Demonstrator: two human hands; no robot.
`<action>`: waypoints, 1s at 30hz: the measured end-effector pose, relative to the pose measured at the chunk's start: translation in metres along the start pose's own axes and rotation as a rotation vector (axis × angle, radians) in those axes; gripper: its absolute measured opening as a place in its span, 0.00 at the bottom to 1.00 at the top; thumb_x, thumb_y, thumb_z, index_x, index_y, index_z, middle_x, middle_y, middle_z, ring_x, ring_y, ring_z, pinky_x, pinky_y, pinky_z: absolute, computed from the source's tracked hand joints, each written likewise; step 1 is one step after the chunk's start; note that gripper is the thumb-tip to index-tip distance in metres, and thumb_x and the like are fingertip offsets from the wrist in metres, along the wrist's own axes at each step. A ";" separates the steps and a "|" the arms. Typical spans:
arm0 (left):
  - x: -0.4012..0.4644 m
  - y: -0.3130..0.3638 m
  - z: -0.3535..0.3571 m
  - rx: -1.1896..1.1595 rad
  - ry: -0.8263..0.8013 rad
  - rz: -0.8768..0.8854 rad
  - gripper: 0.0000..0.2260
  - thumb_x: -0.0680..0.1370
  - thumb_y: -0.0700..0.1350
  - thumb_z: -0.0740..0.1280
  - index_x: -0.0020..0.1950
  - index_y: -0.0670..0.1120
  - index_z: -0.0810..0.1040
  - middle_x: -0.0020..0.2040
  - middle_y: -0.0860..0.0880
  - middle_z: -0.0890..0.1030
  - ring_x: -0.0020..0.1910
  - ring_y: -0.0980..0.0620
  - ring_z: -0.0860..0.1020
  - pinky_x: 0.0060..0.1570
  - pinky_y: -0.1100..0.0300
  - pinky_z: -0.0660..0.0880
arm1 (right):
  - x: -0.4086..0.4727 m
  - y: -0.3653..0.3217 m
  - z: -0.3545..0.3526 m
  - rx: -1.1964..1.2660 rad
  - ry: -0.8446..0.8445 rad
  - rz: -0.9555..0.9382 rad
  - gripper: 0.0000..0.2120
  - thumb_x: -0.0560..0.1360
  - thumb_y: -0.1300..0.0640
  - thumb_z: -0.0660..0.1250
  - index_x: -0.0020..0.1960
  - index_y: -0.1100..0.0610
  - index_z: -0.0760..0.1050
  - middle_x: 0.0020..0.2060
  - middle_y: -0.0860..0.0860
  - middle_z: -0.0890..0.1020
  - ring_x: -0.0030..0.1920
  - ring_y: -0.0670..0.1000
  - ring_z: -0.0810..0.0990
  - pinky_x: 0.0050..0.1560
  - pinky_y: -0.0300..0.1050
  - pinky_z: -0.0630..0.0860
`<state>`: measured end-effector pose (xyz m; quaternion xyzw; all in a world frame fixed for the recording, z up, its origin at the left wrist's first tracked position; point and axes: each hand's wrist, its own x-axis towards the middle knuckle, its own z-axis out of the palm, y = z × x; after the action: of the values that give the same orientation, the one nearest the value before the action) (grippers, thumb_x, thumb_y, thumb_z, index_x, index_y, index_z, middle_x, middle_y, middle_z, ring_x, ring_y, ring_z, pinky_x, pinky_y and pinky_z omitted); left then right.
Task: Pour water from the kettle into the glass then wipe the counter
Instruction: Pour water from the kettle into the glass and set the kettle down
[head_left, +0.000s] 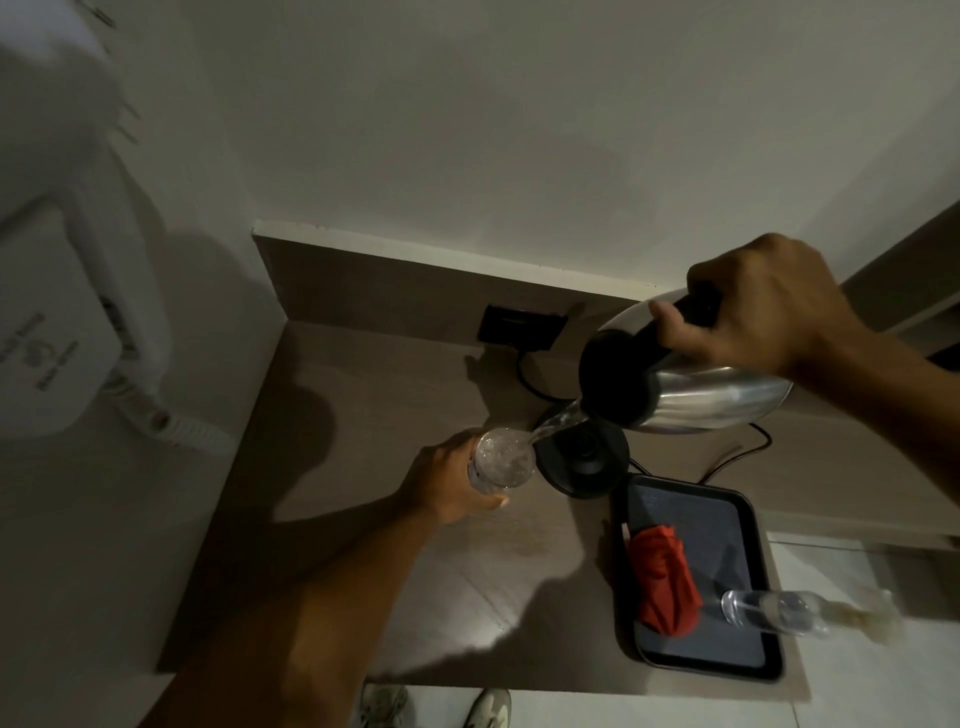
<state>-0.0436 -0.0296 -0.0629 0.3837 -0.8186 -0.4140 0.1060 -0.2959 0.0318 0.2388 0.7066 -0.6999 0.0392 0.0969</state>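
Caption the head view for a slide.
Right hand tips kettle, pouring water into glass held by left hand.

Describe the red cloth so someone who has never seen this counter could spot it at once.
Start at the brown counter and go to the dark rectangular tray at its near right corner. The red cloth lies crumpled on the tray's left half, beside a clear glass lying on its side. It is the only brightly coloured thing among dark, metal and transparent items.

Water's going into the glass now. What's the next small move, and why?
Probably tip the kettle back upright to stop the stream: the glass in the left hand already looks fairly full, though its exact level is hard to judge. The right hand holds the handle.
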 end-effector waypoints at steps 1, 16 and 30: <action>0.000 0.000 0.000 0.001 -0.001 0.000 0.44 0.60 0.63 0.80 0.71 0.54 0.69 0.65 0.52 0.80 0.62 0.52 0.79 0.60 0.53 0.79 | 0.000 0.000 0.002 0.011 0.000 0.000 0.31 0.72 0.33 0.49 0.26 0.57 0.68 0.18 0.49 0.64 0.20 0.49 0.60 0.33 0.41 0.64; -0.002 0.000 0.000 -0.001 0.004 0.012 0.42 0.59 0.64 0.80 0.69 0.54 0.71 0.62 0.53 0.82 0.59 0.52 0.81 0.57 0.54 0.80 | -0.054 0.012 0.098 0.591 0.096 0.333 0.23 0.76 0.41 0.59 0.35 0.58 0.78 0.23 0.50 0.75 0.23 0.46 0.77 0.25 0.35 0.71; 0.000 -0.002 0.004 -0.030 0.039 0.034 0.42 0.58 0.63 0.80 0.69 0.54 0.72 0.63 0.54 0.82 0.60 0.54 0.80 0.59 0.54 0.80 | -0.085 0.035 0.181 1.083 0.360 0.879 0.21 0.83 0.58 0.56 0.30 0.54 0.67 0.29 0.52 0.69 0.27 0.48 0.70 0.33 0.44 0.68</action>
<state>-0.0450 -0.0280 -0.0674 0.3763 -0.8165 -0.4166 0.1348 -0.3466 0.0800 0.0484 0.2911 -0.7750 0.5320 -0.1777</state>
